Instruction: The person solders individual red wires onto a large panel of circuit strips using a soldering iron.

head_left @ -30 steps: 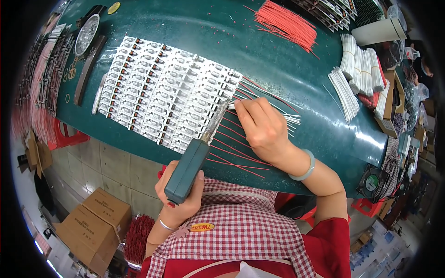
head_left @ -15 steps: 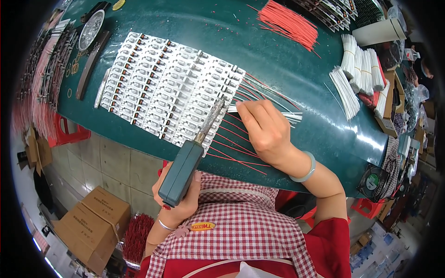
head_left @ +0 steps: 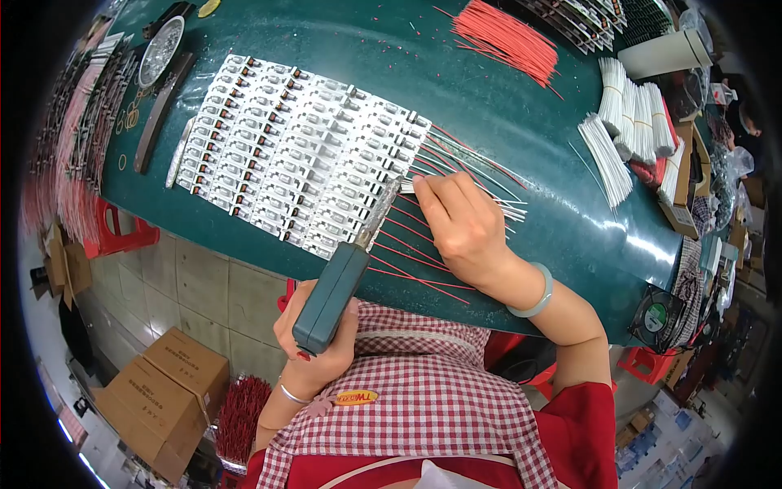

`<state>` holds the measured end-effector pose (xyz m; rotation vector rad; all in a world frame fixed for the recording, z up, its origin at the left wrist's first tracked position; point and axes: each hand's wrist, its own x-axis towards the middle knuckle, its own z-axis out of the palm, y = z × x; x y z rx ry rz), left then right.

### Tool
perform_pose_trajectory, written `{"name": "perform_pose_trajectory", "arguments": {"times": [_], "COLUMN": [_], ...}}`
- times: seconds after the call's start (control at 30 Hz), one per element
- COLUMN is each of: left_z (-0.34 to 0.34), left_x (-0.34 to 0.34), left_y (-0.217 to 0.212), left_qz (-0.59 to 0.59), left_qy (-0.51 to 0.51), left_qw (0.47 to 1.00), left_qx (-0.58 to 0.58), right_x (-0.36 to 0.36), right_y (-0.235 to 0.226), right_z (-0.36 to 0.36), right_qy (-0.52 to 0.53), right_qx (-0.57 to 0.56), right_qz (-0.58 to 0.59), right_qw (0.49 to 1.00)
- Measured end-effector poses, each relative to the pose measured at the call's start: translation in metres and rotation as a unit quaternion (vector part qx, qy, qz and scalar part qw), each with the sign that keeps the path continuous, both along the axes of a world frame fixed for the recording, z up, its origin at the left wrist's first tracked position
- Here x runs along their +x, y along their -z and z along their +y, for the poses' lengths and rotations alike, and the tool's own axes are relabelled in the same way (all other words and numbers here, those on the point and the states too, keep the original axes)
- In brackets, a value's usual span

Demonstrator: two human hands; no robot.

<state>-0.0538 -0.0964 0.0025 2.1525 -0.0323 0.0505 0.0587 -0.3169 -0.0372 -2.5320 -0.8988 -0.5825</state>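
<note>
The soldering iron (head_left: 342, 273), gripped in the left hand (head_left: 314, 342), has been swung upright toward the panel of small boards (head_left: 301, 159), beside which thin wires (head_left: 489, 191) are pinched by the right hand (head_left: 464, 228).

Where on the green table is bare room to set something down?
Bare green table lies between the panel of small boards and the red wire pile, and again right of the right hand, below the white wire bundles. Crowded: the table's left end and the wires under that hand.

head-worn fisheye, looking steeply down, close over green table (head_left: 505, 106)
</note>
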Motion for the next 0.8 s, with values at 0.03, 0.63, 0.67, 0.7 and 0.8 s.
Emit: {"name": "perform_pose_trajectory", "arguments": {"times": [0.03,0.63,0.67,0.7,0.8], "left_z": [0.0,0.01,0.01,0.01,0.009], "left_x": [0.0,-0.018,-0.019,-0.019,-0.017], "left_y": [0.0,0.008,0.009,0.009,0.003], "left_qz": [0.0,-0.017,-0.006,0.004,-0.02], "left_qy": [0.0,-0.026,-0.031,-0.036,-0.017], "left_qw": [1.0,1.0,0.999,0.999,1.0], "left_qx": [0.0,0.006,-0.005,-0.015,0.007], "right_x": [0.0,-0.007,-0.009,-0.01,-0.011], "right_y": [-0.001,-0.005,-0.004,-0.004,-0.003], "right_z": [0.0,0.002,0.003,0.003,0.003], "right_qy": [0.002,-0.014,-0.014,-0.017,-0.016], "right_qx": [-0.007,0.034,0.033,0.032,0.023], "right_qz": [0.0,-0.026,-0.027,-0.015,-0.006], "right_qw": [1.0,0.999,0.999,0.999,1.0]}}
